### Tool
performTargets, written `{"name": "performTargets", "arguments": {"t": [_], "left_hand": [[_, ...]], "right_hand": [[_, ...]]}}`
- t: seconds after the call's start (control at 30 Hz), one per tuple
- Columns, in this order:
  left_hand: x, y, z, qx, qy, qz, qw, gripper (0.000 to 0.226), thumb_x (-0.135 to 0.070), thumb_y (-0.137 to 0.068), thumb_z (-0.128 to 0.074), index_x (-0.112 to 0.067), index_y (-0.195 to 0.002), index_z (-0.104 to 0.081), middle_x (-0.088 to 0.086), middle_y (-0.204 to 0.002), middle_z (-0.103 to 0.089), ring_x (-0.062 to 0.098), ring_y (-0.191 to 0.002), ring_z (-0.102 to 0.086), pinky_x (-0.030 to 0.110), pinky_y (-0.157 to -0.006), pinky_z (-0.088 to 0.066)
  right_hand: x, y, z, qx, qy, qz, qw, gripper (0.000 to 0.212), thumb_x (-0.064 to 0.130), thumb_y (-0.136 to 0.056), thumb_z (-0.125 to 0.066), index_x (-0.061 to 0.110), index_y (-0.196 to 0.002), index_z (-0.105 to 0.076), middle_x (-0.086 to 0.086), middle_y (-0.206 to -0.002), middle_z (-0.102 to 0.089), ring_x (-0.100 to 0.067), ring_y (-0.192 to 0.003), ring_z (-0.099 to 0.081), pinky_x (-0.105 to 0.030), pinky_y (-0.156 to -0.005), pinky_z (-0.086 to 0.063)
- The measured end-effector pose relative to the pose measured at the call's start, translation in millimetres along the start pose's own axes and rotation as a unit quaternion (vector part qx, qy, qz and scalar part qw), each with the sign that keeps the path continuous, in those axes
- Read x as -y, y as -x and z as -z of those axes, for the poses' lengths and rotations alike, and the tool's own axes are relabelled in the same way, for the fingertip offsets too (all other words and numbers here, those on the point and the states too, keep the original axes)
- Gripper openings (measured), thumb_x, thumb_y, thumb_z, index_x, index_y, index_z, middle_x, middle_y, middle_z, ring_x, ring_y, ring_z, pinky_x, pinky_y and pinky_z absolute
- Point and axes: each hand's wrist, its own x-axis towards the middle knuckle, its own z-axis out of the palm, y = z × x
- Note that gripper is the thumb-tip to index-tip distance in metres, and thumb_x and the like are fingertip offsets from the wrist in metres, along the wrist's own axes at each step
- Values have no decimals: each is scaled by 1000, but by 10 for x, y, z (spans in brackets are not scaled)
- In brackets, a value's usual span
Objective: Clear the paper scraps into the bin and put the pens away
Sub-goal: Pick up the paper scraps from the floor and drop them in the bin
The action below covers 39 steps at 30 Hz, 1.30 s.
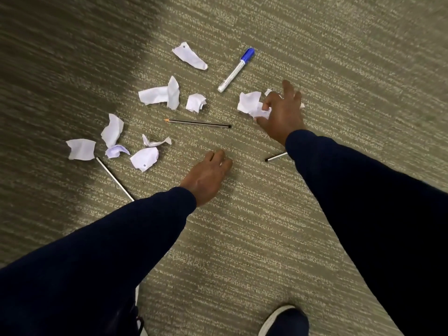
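The right grip [282, 110] is clenching around a crumpled scrap [249, 103] on the carpet [242, 226], at about two o'clock from the middle of the litter. The pencil [197, 123] is lying flat at the centre, near that scrap, with its tip pointing to nine o'clock. A blue-capped marker [236, 70] is lying at one o'clock, cap end farthest away. A long scrap [190, 57] is sitting at twelve, two overlapping scraps [160, 94] and a small scrap [196, 103] at eleven, and a cluster of five scraps [112, 132] is spreading out at eight to nine o'clock. The left grip [206, 177] is resting knuckles-up on the carpet at six o'clock, fingers curling under; whether it is holding anything I cannot tell. A white pen [114, 177] is running under the left sleeve [97, 251] at seven, and another pen [276, 157] is poking out from under the right sleeve [363, 202] at four.
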Motion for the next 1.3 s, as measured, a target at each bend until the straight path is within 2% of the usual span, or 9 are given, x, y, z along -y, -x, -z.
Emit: {"name": "performTargets", "arguments": {"t": [0.13, 0.27, 0.37, 0.53, 0.67, 0.8, 1.03, 1.13, 1.3], "left_hand": [[35, 9, -36, -19, 17, -4, 1000, 50, 9, -85, -49, -6, -133, -47, 16, -136, -43, 27, -110, -47, 37, -83, -57], [25, 9, -73, -38, 30, 2, 999, 50, 12, -82, -49, -7, -129, -48, 16, -136, -44, 27, -109, -47, 34, -80, -55], [8, 21, -85, -45, 39, 14, 998, 53, 15, -80, -49, -8, -129, -47, 20, -144, -39, 30, -118, -46, 37, -93, -53], [-13, 52, -50, -42, 43, 25, 998, 58, 15, -80, -47, -8, -133, -45, 19, -149, -36, 31, -127, -41, 37, -110, -41], [-34, 91, 43, -35, 69, 40, 996, 50, 15, -81, -44, -5, -127, -50, 14, -137, -44, 28, -118, -43, 33, -102, -42], [-104, 169, 180, -14, 132, 83, 988, 47, 19, -79, -43, -3, -120, -52, 12, -127, -47, 27, -114, -46, 33, -99, -45], [-268, 668, 497, -43, 293, 167, 941, 26, 17, -76, -50, -3, -92, -57, 9, -104, -49, 27, -90, -50, 37, -70, -46], [-396, 970, 814, -53, 370, 239, 896, 24, 15, -77, -47, -2, -91, -56, 9, -103, -48, 31, -89, -54, 41, -67, -49], [-654, 1549, 1445, -92, 457, 323, 824, 19, 4, -84, -51, -13, -89, -57, 11, -109, -55, 21, -83, -58, 19, -53, -42]], "right_hand": [[55, -69, -107, -7, 32, 13, 999, 71, 42, -80, -80, 13, -134, -43, -8, -157, -27, -43, -139, -31, -56, -100, -45], [14, -5, -222, -39, 65, 22, 997, 63, 42, -92, -64, 20, -146, -38, -9, -154, -34, -43, -132, -39, -53, -95, -49], [-61, 112, -274, -61, 97, 32, 993, 55, 34, -99, -55, 17, -149, -39, -15, -154, -36, -41, -128, -42, -48, -98, -44], [-56, 306, -315, -91, 81, 37, 992, 41, 26, -99, -56, 6, -134, -53, -18, -136, -51, -37, -115, -50, -43, -89, -43], [-26, 396, -282, -86, 43, 33, 995, 26, 12, -94, -56, 0, -116, -63, -19, -114, -61, -34, -97, -57, -36, -73, -43], [51, 532, -175, -59, -81, -37, 994, 21, 14, -91, -61, 6, -109, -67, -15, -112, -67, -30, -96, -61, -28, -73, -38], [393, 1011, 173, -33, -317, -160, 934, 24, 25, -88, -69, 8, -105, -68, -10, -114, -68, -31, -105, -66, -48, -91, -55], [635, 1341, 427, -11, -416, -198, 887, 22, 23, -88, -72, 9, -105, -66, -10, -113, -67, -27, -98, -64, -39, -86, -54], [1029, 1979, 937, 26, -495, -234, 836, 20, 18, -89, -72, 7, -105, -66, -12, -112, -69, -27, -99, -66, -44, -89, -56]]}}
